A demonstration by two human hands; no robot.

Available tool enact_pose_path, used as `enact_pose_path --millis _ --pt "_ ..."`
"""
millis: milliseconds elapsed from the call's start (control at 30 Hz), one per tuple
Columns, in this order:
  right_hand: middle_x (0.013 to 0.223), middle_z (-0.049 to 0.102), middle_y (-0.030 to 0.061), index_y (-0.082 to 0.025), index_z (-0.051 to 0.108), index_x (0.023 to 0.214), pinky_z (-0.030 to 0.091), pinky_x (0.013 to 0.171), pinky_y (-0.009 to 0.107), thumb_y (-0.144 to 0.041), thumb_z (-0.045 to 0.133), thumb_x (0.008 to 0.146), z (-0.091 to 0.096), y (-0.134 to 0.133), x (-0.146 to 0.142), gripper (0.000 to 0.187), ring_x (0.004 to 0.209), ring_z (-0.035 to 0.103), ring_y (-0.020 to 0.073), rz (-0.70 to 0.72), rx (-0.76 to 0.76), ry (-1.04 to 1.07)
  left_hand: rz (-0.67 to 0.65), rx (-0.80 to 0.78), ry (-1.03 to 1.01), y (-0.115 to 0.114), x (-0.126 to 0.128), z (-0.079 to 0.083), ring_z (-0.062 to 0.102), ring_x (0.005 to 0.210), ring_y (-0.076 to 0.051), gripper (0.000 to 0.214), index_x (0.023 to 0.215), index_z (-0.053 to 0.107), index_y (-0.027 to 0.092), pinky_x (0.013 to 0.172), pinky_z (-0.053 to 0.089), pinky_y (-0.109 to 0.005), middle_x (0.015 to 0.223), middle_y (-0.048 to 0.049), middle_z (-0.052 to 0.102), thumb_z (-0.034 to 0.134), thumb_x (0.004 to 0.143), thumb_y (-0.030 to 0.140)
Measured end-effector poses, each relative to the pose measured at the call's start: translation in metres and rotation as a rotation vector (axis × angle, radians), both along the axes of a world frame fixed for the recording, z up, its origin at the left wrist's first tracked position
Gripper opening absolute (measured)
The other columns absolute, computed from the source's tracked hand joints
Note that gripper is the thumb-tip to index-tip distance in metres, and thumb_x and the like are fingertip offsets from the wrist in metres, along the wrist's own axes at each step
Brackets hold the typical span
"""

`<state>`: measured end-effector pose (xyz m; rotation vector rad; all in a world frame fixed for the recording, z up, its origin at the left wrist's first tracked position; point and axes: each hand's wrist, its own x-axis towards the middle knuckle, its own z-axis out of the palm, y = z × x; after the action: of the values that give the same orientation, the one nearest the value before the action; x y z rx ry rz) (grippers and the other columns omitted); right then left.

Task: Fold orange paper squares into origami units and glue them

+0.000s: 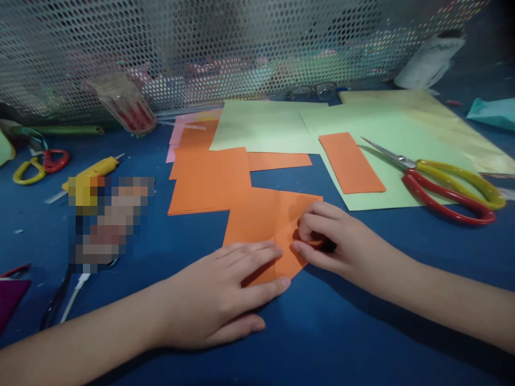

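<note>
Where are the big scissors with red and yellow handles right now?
In the head view, the big scissors lie at the right, on the light green paper, just right of the orange strip and beyond the right hand.

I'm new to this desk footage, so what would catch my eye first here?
Two hands in the middle: the left hand lies flat on a folded orange sheet while the right hand curls over its crease. To the right, big scissors with red and yellow handles lie on pale green paper, beside an orange strip.
</note>
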<state>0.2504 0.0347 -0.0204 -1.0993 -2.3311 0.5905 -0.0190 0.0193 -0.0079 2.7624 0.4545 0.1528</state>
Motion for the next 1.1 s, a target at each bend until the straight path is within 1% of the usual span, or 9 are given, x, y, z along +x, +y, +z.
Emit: enact_pose_path --millis 67,133,300,467,600,800,867,967,1100 --pt "0.075 0.049 -0.0006 -0.022 0.041 0.072 0.044 0.058 0.025 -0.020 0.055 0.097 -0.001 0.000 0.000 0.028 0.066 0.048 0.0128 -0.005 -0.003 -0.001 0.004 -0.016 0.006 0.001 -0.003 -0.003 0.044 0.147 -0.041 0.048 0.151 0.048 0.019 0.109 0.050 -0.057 0.161 -0.0239 0.043 0.036 0.110 0.041" --pt "0.075 0.049 -0.0006 -0.023 0.040 0.072 0.044 0.058 0.026 -0.020 0.055 0.097 -0.001 0.000 0.000 0.029 0.066 0.048 0.0131 -0.007 -0.005 -0.001 0.001 -0.029 0.030 0.001 -0.005 -0.003 0.041 0.150 -0.041 0.048 0.152 0.047 0.020 0.110 0.050 -0.057 0.162 -0.0233 0.041 0.035 0.110 0.041" --pt "0.077 0.049 0.0000 -0.023 0.040 0.073 0.044 0.059 0.027 -0.022 0.055 0.098 0.000 -0.002 0.000 0.029 0.068 0.049 0.0137 -0.014 -0.007 -0.001 -0.016 -0.054 0.092 0.004 -0.005 0.006 0.038 0.153 -0.038 0.049 0.153 0.047 0.021 0.115 0.047 -0.055 0.165 -0.0223 0.037 0.038 0.110 0.044" --pt "0.078 0.049 0.0002 -0.023 0.041 0.075 0.045 0.060 0.027 -0.022 0.055 0.099 -0.001 -0.001 0.000 0.028 0.068 0.049 0.0140 -0.011 0.003 0.003 -0.080 -0.057 0.175 0.012 -0.003 0.013 0.041 0.150 -0.042 0.052 0.156 0.046 0.020 0.109 0.051 -0.059 0.166 -0.0245 0.031 0.043 0.109 0.044" --pt "0.078 0.050 0.0000 -0.023 0.042 0.076 0.045 0.060 0.027 -0.021 0.056 0.099 -0.001 -0.001 0.000 0.028 0.069 0.050 0.0139 0.002 0.018 0.004 -0.102 -0.049 0.207 0.015 -0.005 0.015 0.040 0.150 -0.043 0.054 0.156 0.046 0.021 0.111 0.048 -0.061 0.167 -0.0240 0.028 0.046 0.108 0.046" --pt "0.083 0.055 0.0016 -0.022 0.053 0.087 0.046 0.062 0.028 -0.022 0.055 0.100 -0.003 -0.001 0.001 0.013 0.072 0.053 0.0152 -0.014 0.004 -0.001 -0.091 -0.091 0.202 0.015 -0.005 0.012 0.038 0.151 -0.042 0.056 0.157 0.045 0.024 0.115 0.045 -0.059 0.169 -0.0225 0.024 0.048 0.107 0.048" --pt "0.085 0.057 0.0024 -0.022 0.056 0.089 0.047 0.063 0.029 -0.025 0.056 0.100 -0.003 -0.001 0.002 0.011 0.074 0.054 0.0160 -0.013 -0.010 0.002 -0.083 -0.101 0.195 0.014 -0.004 0.012 0.037 0.152 -0.041 0.056 0.157 0.045 0.024 0.117 0.043 -0.058 0.169 -0.0217 0.023 0.050 0.107 0.048" --pt "0.086 0.059 0.0032 -0.022 0.057 0.088 0.047 0.066 0.031 -0.032 0.060 0.099 -0.001 -0.001 0.004 0.016 0.075 0.055 0.0171 0.007 -0.031 -0.003 -0.066 -0.106 0.190 0.013 -0.004 0.014 0.037 0.152 -0.040 0.054 0.157 0.046 0.025 0.119 0.041 -0.057 0.169 -0.0200 0.025 0.052 0.106 0.045" --pt "0.092 0.062 0.0064 -0.021 0.059 0.092 0.049 0.071 0.036 -0.053 0.068 0.093 0.000 -0.002 0.005 0.033 0.081 0.057 0.0210 0.031 -0.029 -0.044 -0.047 -0.110 0.186 0.013 -0.004 0.015 0.040 0.151 -0.040 0.054 0.156 0.048 0.027 0.118 0.042 -0.057 0.169 -0.0198 0.028 0.054 0.105 0.044"
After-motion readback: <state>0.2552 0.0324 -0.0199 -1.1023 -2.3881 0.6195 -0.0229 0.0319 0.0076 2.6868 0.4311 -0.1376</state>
